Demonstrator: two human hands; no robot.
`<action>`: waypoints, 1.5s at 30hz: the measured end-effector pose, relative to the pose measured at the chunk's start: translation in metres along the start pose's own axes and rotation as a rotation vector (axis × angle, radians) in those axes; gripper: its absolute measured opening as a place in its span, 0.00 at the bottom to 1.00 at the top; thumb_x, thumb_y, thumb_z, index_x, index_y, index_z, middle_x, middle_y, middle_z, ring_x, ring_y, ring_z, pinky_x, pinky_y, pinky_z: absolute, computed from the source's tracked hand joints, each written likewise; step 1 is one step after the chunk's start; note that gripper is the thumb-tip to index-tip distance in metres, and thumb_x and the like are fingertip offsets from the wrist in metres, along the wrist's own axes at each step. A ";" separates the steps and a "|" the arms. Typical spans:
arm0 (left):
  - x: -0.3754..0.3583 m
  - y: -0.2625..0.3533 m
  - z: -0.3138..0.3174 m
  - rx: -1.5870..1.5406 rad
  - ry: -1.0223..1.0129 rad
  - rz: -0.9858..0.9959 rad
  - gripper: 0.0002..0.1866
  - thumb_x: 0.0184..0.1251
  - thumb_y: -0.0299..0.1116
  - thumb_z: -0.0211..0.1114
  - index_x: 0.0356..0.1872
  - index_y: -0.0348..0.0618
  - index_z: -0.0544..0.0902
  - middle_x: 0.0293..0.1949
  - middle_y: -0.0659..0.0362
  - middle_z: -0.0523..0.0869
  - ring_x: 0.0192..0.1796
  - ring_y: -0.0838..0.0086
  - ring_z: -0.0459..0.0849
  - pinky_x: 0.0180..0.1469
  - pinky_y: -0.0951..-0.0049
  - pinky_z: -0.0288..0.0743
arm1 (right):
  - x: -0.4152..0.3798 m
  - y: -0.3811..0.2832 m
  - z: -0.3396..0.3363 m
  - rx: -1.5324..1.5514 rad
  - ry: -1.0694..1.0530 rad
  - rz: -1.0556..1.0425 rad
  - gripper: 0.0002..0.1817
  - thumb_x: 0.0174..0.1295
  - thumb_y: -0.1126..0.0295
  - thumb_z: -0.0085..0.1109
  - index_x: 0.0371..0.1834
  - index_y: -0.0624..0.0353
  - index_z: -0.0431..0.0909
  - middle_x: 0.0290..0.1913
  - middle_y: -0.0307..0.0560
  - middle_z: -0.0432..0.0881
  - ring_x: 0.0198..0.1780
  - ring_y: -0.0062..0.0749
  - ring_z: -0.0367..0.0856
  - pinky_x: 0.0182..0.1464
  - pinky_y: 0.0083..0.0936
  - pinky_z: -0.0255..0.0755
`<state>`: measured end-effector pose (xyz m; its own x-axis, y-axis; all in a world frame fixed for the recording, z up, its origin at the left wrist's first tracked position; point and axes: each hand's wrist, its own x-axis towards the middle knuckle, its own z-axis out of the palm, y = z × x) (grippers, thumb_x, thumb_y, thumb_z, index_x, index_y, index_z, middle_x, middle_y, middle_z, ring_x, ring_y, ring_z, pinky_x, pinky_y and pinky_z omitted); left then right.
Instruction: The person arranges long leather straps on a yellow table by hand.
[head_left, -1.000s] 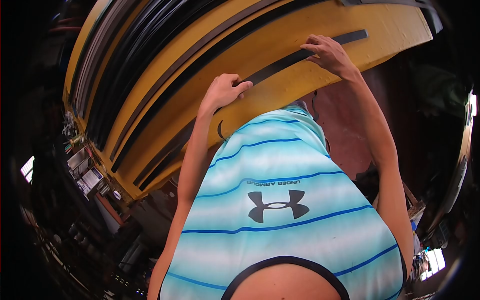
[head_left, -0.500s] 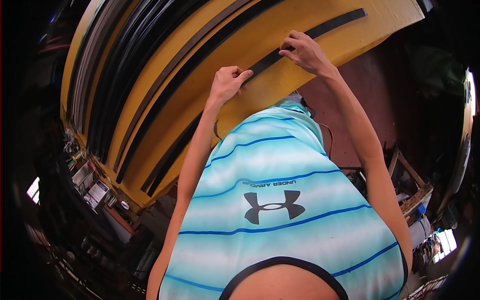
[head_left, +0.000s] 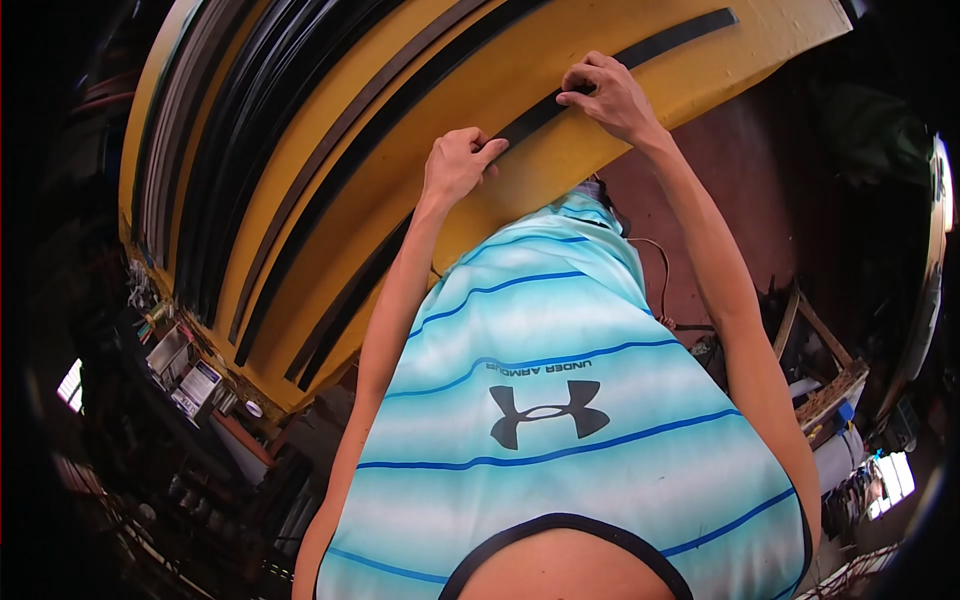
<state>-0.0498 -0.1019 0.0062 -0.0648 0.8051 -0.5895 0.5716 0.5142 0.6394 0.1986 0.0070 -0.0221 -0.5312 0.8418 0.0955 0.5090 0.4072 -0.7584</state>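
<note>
head view: on the yellow tabletop (head_left: 560, 163), a dark strip (head_left: 533, 121), lying lengthwise already, is being touched by left hand (head_left: 457, 166) and right hand (head_left: 614, 98), grips narrow (whether pinching, or what is left, cannot be told).

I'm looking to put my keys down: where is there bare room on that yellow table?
The yellow table is bare between the flat black strip by the left hand and the long black strip beyond, and at its right corner. Its left side is crowded with glossy black strips and grey-brown strips.
</note>
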 end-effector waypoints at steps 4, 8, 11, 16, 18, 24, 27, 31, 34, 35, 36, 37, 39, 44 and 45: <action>-0.002 -0.002 -0.002 0.028 0.008 0.002 0.18 0.71 0.44 0.72 0.34 0.36 0.87 0.21 0.59 0.88 0.19 0.81 0.79 0.23 0.78 0.71 | 0.002 -0.001 0.004 -0.043 -0.024 0.030 0.12 0.55 0.62 0.76 0.34 0.58 0.86 0.36 0.47 0.82 0.42 0.44 0.82 0.47 0.38 0.76; -0.003 -0.001 -0.001 0.028 0.016 -0.009 0.18 0.71 0.45 0.72 0.33 0.36 0.87 0.21 0.59 0.88 0.18 0.81 0.79 0.23 0.77 0.70 | 0.002 -0.008 0.006 -0.162 -0.019 0.022 0.12 0.56 0.62 0.74 0.34 0.58 0.86 0.38 0.47 0.82 0.45 0.44 0.81 0.50 0.39 0.74; -0.005 -0.001 -0.002 0.053 0.017 -0.006 0.19 0.70 0.46 0.72 0.32 0.37 0.86 0.21 0.59 0.88 0.18 0.81 0.79 0.23 0.77 0.70 | 0.000 -0.013 0.009 -0.143 -0.029 0.061 0.10 0.57 0.63 0.72 0.34 0.57 0.86 0.38 0.47 0.82 0.46 0.45 0.81 0.50 0.38 0.75; -0.001 -0.004 -0.004 0.031 0.026 -0.013 0.19 0.70 0.45 0.72 0.31 0.36 0.86 0.21 0.58 0.88 0.18 0.81 0.78 0.23 0.77 0.70 | 0.000 -0.012 0.014 -0.106 -0.031 0.083 0.12 0.57 0.64 0.74 0.35 0.60 0.84 0.36 0.45 0.81 0.44 0.42 0.80 0.47 0.36 0.75; -0.001 -0.006 -0.007 0.025 0.018 -0.015 0.19 0.70 0.45 0.72 0.31 0.36 0.86 0.21 0.58 0.88 0.18 0.81 0.78 0.22 0.77 0.70 | 0.000 -0.017 0.014 -0.096 -0.052 0.108 0.14 0.56 0.62 0.75 0.35 0.60 0.84 0.36 0.45 0.81 0.44 0.42 0.80 0.47 0.36 0.75; -0.001 -0.005 -0.008 0.004 0.007 -0.034 0.19 0.70 0.45 0.73 0.34 0.35 0.87 0.21 0.58 0.88 0.17 0.81 0.77 0.22 0.77 0.69 | -0.004 -0.028 0.016 -0.235 -0.008 0.138 0.21 0.51 0.54 0.79 0.36 0.58 0.84 0.38 0.44 0.82 0.45 0.42 0.81 0.49 0.36 0.75; -0.002 -0.004 -0.009 0.001 -0.006 -0.025 0.19 0.70 0.45 0.73 0.34 0.35 0.87 0.22 0.58 0.88 0.17 0.81 0.77 0.21 0.77 0.69 | -0.007 -0.024 0.018 -0.229 -0.002 0.127 0.19 0.52 0.55 0.78 0.37 0.57 0.83 0.39 0.44 0.82 0.47 0.43 0.81 0.51 0.36 0.74; -0.003 -0.008 -0.008 -0.048 -0.006 -0.020 0.19 0.70 0.45 0.73 0.34 0.36 0.87 0.22 0.59 0.88 0.17 0.81 0.77 0.22 0.77 0.69 | -0.014 -0.020 0.016 -0.188 0.042 0.068 0.17 0.53 0.56 0.76 0.37 0.56 0.85 0.41 0.44 0.82 0.48 0.43 0.80 0.54 0.37 0.73; -0.004 -0.011 -0.007 -0.068 0.002 0.004 0.19 0.69 0.46 0.73 0.34 0.37 0.88 0.21 0.60 0.88 0.18 0.82 0.77 0.22 0.78 0.69 | -0.016 -0.019 0.015 -0.189 0.044 0.026 0.13 0.57 0.61 0.73 0.39 0.56 0.84 0.41 0.43 0.82 0.49 0.43 0.80 0.55 0.36 0.73; -0.005 -0.012 -0.007 -0.070 0.008 0.014 0.19 0.69 0.46 0.73 0.34 0.37 0.88 0.21 0.61 0.87 0.18 0.82 0.77 0.23 0.78 0.69 | -0.016 -0.021 0.014 -0.205 0.049 0.015 0.11 0.59 0.64 0.71 0.39 0.56 0.84 0.41 0.43 0.82 0.49 0.42 0.80 0.56 0.36 0.72; -0.006 -0.012 -0.007 -0.071 0.007 0.013 0.19 0.69 0.46 0.73 0.34 0.37 0.88 0.21 0.61 0.87 0.18 0.82 0.77 0.23 0.78 0.69 | -0.016 -0.019 0.015 -0.205 0.048 0.016 0.11 0.59 0.64 0.71 0.39 0.56 0.84 0.41 0.43 0.82 0.49 0.42 0.80 0.56 0.36 0.72; -0.007 -0.011 -0.007 -0.063 0.016 0.013 0.18 0.69 0.46 0.73 0.34 0.38 0.88 0.21 0.61 0.87 0.19 0.82 0.77 0.23 0.79 0.69 | -0.015 -0.016 0.016 -0.239 0.052 -0.056 0.09 0.60 0.65 0.69 0.40 0.56 0.84 0.42 0.43 0.82 0.50 0.42 0.81 0.57 0.36 0.72; -0.009 -0.011 -0.005 -0.057 0.027 0.010 0.18 0.69 0.46 0.73 0.34 0.38 0.88 0.21 0.61 0.87 0.19 0.83 0.77 0.24 0.79 0.69 | -0.016 -0.011 0.015 -0.269 0.052 -0.130 0.08 0.61 0.67 0.68 0.40 0.55 0.84 0.42 0.43 0.81 0.50 0.41 0.81 0.58 0.35 0.71; -0.010 -0.013 -0.005 -0.054 0.031 0.007 0.17 0.69 0.46 0.73 0.34 0.39 0.88 0.21 0.62 0.87 0.20 0.83 0.77 0.24 0.79 0.69 | -0.014 -0.006 0.004 -0.302 0.032 -0.286 0.08 0.63 0.64 0.70 0.42 0.50 0.84 0.49 0.40 0.80 0.51 0.39 0.80 0.60 0.36 0.70; -0.010 -0.013 -0.004 -0.053 0.032 0.006 0.17 0.69 0.46 0.73 0.34 0.39 0.88 0.21 0.62 0.87 0.20 0.83 0.77 0.24 0.79 0.69 | -0.014 -0.007 0.003 -0.301 0.031 -0.287 0.08 0.63 0.64 0.70 0.42 0.50 0.84 0.49 0.40 0.80 0.51 0.39 0.80 0.60 0.36 0.70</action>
<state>-0.0600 -0.1153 0.0060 -0.0882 0.8171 -0.5697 0.5277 0.5234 0.6690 0.2003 -0.0087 -0.0200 -0.6616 0.6879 0.2985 0.5212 0.7080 -0.4766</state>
